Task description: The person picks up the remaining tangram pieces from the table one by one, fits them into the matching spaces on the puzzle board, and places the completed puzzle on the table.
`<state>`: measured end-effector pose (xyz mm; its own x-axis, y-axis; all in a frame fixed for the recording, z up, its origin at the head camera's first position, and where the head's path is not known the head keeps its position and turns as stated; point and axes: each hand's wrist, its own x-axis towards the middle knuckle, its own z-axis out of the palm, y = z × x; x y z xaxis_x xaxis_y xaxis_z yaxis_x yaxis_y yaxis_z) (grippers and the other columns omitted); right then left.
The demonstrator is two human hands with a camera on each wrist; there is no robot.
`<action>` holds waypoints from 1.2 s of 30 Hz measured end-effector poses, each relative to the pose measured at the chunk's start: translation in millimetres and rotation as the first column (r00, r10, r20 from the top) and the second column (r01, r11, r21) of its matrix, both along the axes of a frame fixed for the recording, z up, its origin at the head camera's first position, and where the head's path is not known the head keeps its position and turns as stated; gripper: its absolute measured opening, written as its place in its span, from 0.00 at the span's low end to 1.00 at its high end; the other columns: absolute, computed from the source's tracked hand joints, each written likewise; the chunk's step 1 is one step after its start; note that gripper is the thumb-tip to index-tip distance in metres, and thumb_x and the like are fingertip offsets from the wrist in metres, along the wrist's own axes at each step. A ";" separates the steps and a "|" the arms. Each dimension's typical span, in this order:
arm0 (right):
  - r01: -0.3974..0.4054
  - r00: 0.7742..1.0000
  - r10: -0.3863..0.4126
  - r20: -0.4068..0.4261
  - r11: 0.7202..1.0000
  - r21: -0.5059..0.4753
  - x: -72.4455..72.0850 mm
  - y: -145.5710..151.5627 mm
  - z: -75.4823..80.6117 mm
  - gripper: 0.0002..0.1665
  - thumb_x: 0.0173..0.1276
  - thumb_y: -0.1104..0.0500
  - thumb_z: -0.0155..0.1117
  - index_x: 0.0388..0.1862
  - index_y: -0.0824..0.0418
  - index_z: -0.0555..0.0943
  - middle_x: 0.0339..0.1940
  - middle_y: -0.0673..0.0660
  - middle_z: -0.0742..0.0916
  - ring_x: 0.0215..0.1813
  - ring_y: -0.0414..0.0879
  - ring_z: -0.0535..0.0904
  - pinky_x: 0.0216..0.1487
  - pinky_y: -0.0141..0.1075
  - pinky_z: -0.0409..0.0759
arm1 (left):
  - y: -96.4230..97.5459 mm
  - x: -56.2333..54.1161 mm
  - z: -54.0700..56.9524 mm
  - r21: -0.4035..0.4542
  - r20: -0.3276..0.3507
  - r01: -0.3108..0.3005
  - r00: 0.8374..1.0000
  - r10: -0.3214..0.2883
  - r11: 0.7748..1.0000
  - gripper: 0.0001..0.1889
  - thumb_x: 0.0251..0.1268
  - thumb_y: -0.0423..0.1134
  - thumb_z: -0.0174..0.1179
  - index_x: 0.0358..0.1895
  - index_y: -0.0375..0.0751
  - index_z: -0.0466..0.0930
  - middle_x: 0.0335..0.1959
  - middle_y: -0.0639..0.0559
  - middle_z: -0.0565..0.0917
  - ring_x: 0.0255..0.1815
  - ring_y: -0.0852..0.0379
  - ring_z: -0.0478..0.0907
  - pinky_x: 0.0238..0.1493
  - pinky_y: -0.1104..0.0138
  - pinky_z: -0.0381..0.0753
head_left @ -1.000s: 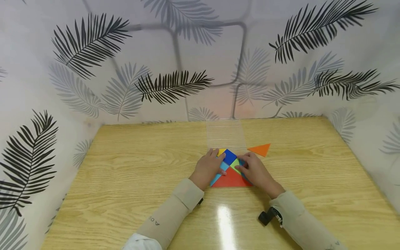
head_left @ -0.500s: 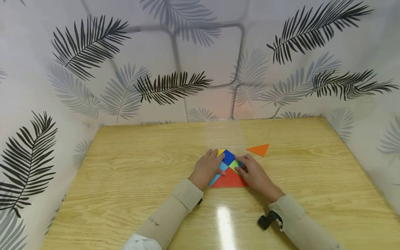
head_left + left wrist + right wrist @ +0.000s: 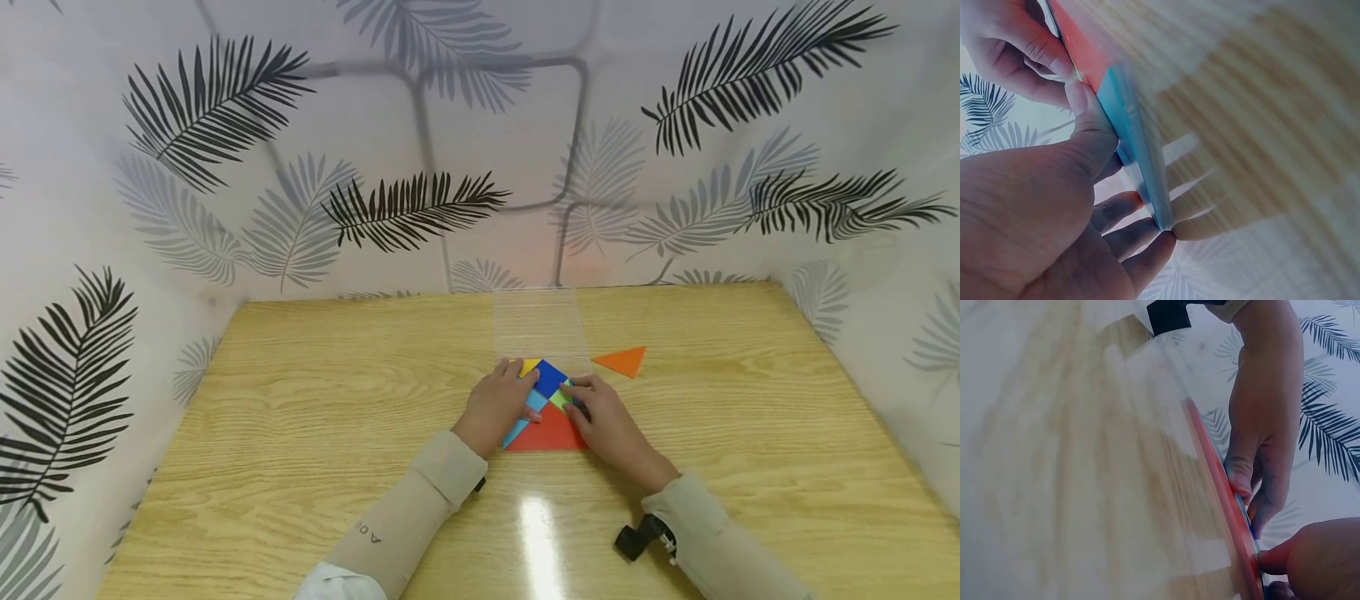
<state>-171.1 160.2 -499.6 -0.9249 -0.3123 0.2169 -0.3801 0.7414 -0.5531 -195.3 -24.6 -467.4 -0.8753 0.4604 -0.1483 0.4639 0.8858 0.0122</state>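
Note:
Flat colored tangram pieces lie together in a shallow clear case: a red triangle [image 3: 546,430], a dark blue square [image 3: 551,378], a light green piece [image 3: 559,400], a light blue piece [image 3: 514,433] and a yellow piece [image 3: 529,365]. My left hand [image 3: 497,407] rests over their left side, thumb on the light blue piece and index fingertip at the square. In the left wrist view, that hand's fingers [image 3: 1147,253] reach down at the case's edge. My right hand [image 3: 611,421] touches the light green piece with index finger and thumb, its palm hiding the right corner.
A loose orange triangle [image 3: 622,361] lies on the wooden table [image 3: 330,400] to the right of a clear plastic lid [image 3: 538,321], which lies flat behind the pieces. Leaf-patterned cloth [image 3: 300,183] rises along the table's back and sides.
My right hand has shifted slightly left and inward, its index fingertip now over the light green piece and less dark blue showing beside it. My left hand stays in place.

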 end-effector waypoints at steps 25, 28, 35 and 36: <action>-0.065 0.989 0.084 0.121 0.986 -0.157 8.6 12.6 11.8 0.12 0.67 0.64 0.59 0.48 0.62 0.80 0.46 0.55 0.80 0.43 0.45 0.76 0.46 0.42 0.77 | -0.7 1.0 1.6 0.005 -0.045 0.025 0.999 -0.025 1.000 0.38 0.54 0.64 0.50 0.68 0.49 0.63 0.66 0.44 0.65 0.67 0.48 0.60 0.57 0.61 0.71; -0.049 0.991 0.071 0.117 0.983 -0.178 9.1 15.4 11.5 0.11 0.68 0.64 0.58 0.48 0.61 0.81 0.46 0.53 0.81 0.45 0.44 0.77 0.46 0.41 0.78 | -0.3 1.2 2.0 0.006 -0.021 0.016 1.000 -0.016 1.000 0.39 0.54 0.64 0.51 0.69 0.50 0.63 0.67 0.45 0.64 0.67 0.49 0.59 0.56 0.58 0.71; 0.011 0.995 0.008 0.100 0.983 -0.184 0.0 30.2 18.2 0.14 0.69 0.65 0.55 0.51 0.65 0.78 0.48 0.58 0.80 0.47 0.51 0.78 0.46 0.44 0.79 | 0.0 0.4 0.0 0.017 -0.030 0.005 1.000 -0.005 1.000 0.37 0.55 0.63 0.52 0.69 0.51 0.63 0.66 0.47 0.65 0.65 0.49 0.61 0.54 0.55 0.72; 0.022 0.995 -0.006 0.098 0.986 -0.166 -3.1 33.8 19.9 0.14 0.68 0.65 0.56 0.52 0.65 0.78 0.49 0.60 0.80 0.47 0.52 0.78 0.45 0.45 0.79 | -0.2 0.1 -0.6 0.020 -0.035 0.006 0.999 -0.006 1.000 0.37 0.55 0.63 0.52 0.68 0.51 0.64 0.66 0.47 0.65 0.65 0.49 0.61 0.54 0.55 0.72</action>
<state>-174.2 194.0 -479.7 -0.9481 -0.2658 0.1744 -0.3088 0.6404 -0.7032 -195.2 -24.8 -468.0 -0.8769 0.4682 -0.1088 0.4696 0.8828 0.0135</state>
